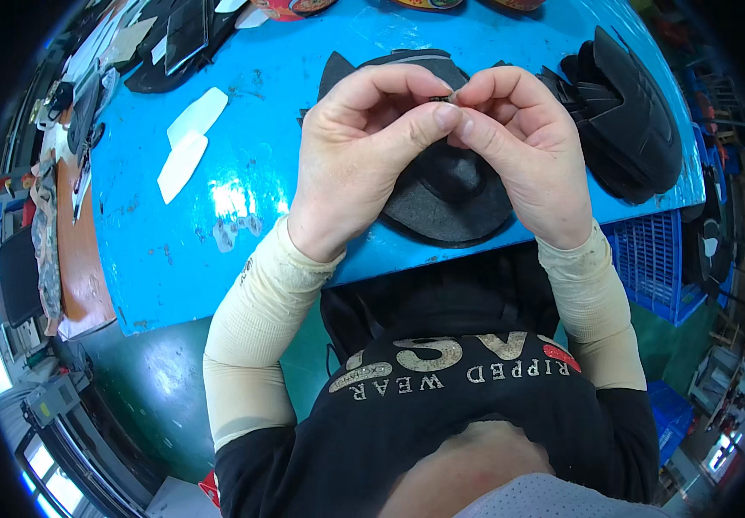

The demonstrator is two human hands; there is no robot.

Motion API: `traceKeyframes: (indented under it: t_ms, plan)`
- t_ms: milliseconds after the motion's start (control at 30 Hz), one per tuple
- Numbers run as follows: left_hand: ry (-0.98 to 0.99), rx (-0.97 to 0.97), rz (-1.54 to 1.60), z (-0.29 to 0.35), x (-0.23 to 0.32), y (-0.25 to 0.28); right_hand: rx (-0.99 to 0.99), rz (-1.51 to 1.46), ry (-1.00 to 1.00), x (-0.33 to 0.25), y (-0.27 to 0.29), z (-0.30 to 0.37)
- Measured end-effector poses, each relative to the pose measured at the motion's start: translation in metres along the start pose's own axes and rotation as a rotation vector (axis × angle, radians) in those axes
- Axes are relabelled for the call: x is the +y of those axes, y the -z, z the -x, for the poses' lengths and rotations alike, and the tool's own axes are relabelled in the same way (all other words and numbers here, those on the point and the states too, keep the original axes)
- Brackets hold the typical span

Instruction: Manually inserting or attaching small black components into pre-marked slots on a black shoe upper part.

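Note:
My left hand and my right hand meet fingertip to fingertip above the table. Between their pinched thumbs and forefingers is a small dark piece, mostly covered by the fingers and too small to name. Right below the hands lies a black, felt-like moulded part with a raised round bump in its middle. Much of that part is hidden behind my hands.
The blue tabletop bears two white paper-like pieces on the left. A stack of black moulded parts stands at the right edge, near a blue plastic crate below. Dark sheets and round colourful containers lie along the far side.

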State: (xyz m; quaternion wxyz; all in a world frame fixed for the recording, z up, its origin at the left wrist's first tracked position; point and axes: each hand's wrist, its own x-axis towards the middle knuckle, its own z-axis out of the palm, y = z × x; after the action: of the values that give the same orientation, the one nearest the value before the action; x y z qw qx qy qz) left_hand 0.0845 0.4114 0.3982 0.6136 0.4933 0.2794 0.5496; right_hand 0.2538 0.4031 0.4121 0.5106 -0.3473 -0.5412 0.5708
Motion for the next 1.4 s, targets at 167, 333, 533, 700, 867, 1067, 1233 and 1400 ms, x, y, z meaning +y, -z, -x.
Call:
traceKeyframes:
  t_ms: [167,333,533,700,867,1067,1233,1400]
  plan:
    - [-0.055,-0.046,0.020,-0.002,0.001,0.001,-0.088,-0.231,-0.134,-0.001,0.009,-0.002]
    - [-0.097,-0.008,-0.052,-0.002,0.002,0.004,-0.050,-0.184,-0.107,-0.012,0.006,-0.003]
    - [-0.106,-0.018,0.009,-0.003,0.001,0.002,-0.007,-0.031,-0.071,-0.002,0.003,0.000]
    - [-0.136,-0.045,-0.006,-0.003,0.001,0.001,-0.040,-0.229,-0.127,0.001,0.007,-0.002]
    - [-0.133,-0.026,0.036,-0.005,-0.005,0.001,-0.075,-0.361,-0.234,0.002,0.015,-0.005]
    - [-0.206,0.135,-0.833,-0.008,0.021,0.013,0.027,0.197,0.048,0.002,0.029,-0.018]
    - [-0.235,-0.059,-1.191,-0.005,0.020,0.025,-0.139,0.728,0.116,0.010,0.020,-0.026]
    - [-0.286,-0.114,-1.276,-0.003,0.018,0.021,-0.180,0.881,0.173,0.009,0.017,-0.029]
